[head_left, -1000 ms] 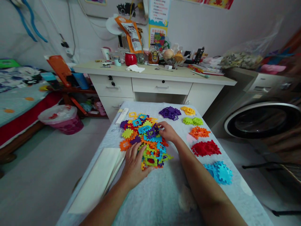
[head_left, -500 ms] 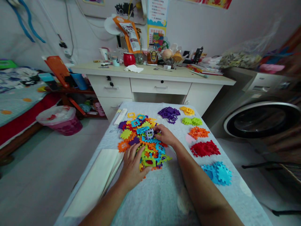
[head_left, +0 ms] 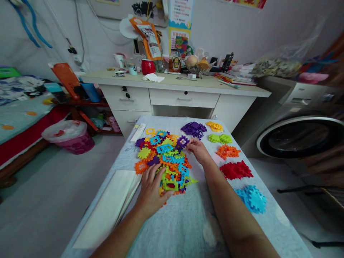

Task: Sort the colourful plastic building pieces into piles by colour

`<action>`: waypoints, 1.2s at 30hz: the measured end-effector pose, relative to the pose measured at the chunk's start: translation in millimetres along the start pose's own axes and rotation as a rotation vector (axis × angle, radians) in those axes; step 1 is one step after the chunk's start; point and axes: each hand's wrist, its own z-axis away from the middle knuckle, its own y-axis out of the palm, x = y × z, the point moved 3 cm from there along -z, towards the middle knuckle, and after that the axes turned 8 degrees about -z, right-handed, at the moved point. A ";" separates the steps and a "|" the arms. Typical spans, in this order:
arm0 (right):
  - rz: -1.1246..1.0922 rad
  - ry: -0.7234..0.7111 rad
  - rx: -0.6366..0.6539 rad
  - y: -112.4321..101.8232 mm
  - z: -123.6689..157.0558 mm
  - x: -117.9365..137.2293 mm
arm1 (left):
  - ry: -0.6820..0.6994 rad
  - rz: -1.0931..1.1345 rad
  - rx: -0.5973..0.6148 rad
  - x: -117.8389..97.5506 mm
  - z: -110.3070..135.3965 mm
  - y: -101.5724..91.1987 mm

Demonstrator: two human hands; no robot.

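Observation:
A mixed heap of coloured plastic puzzle tiles (head_left: 165, 159) lies in the middle of a small table covered with a pale blue cloth (head_left: 177, 222). My left hand (head_left: 152, 188) rests flat on the heap's near left edge, fingers spread. My right hand (head_left: 198, 150) pinches a purple tile (head_left: 182, 141) lifted just above the heap's far right side. Along the right side lie sorted piles: purple (head_left: 194, 128), yellow (head_left: 215, 126), green (head_left: 220, 138), orange (head_left: 228, 151), red (head_left: 235, 170) and blue (head_left: 252, 198).
A white folded sheet (head_left: 110, 208) lies at the table's left edge and a white stick-like box (head_left: 138, 132) at its far left. Beyond stand a cluttered white desk (head_left: 177, 93), a washing machine (head_left: 301, 132), a pink bin (head_left: 68, 136) and a bed (head_left: 21, 118).
My right hand has picked a purple tile out of the heap and carried it to the right and away from me. My left hand has stayed on the heap.

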 end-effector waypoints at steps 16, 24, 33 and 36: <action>-0.263 -0.074 -0.681 -49.3 -67.4 0.3 | 0.009 -0.033 0.005 0.4 0.7 -0.4; 0.681 -0.183 -0.588 -59.9 -42.8 -2.4 | 0.012 -0.032 -0.013 0.2 0.6 0.0; 1.259 0.046 -0.327 -24.2 -26.5 -6.9 | 0.015 -0.041 -0.003 -0.3 0.0 -0.5; 1.307 0.046 -0.310 -18.4 -31.3 -7.6 | 0.009 -0.034 0.000 0.0 0.1 -0.3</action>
